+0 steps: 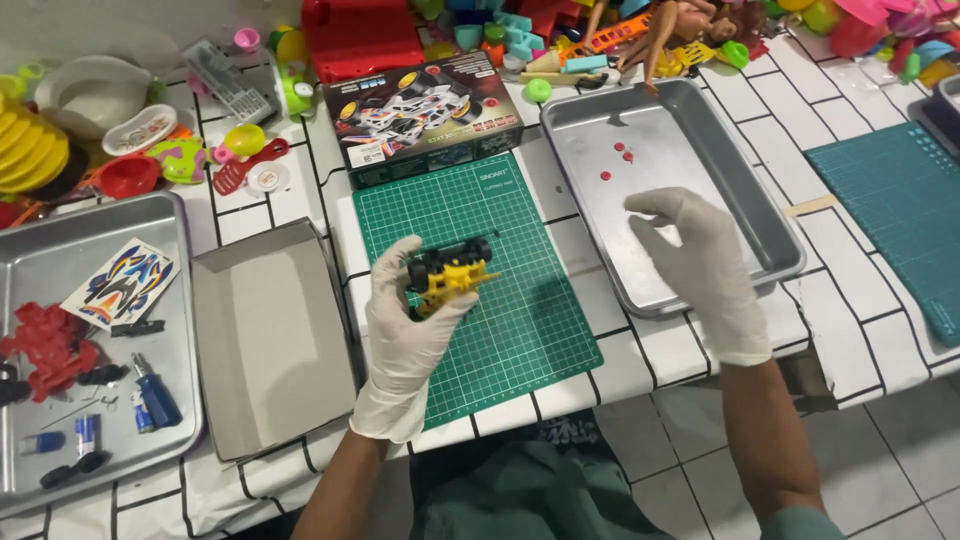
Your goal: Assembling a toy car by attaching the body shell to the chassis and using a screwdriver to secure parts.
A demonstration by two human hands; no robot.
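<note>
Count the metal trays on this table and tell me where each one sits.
2 in full view: one metal tray under the right hand, one metal tray at the far left, holding parts. A dark edge at the top right may be a third.

a sticker sheet (120,283) lies in the left metal tray (60,250), beside an open cardboard box (270,340).

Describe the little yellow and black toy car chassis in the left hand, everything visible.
The toy car chassis is a small yellow frame, plastic by its look, with black wheels and black parts along its top. It looks partly built, with no body shell on it. The gloved left hand holds it above the green cutting mat, fingers wrapped round its near side. Finer parts are too small to tell.
</note>
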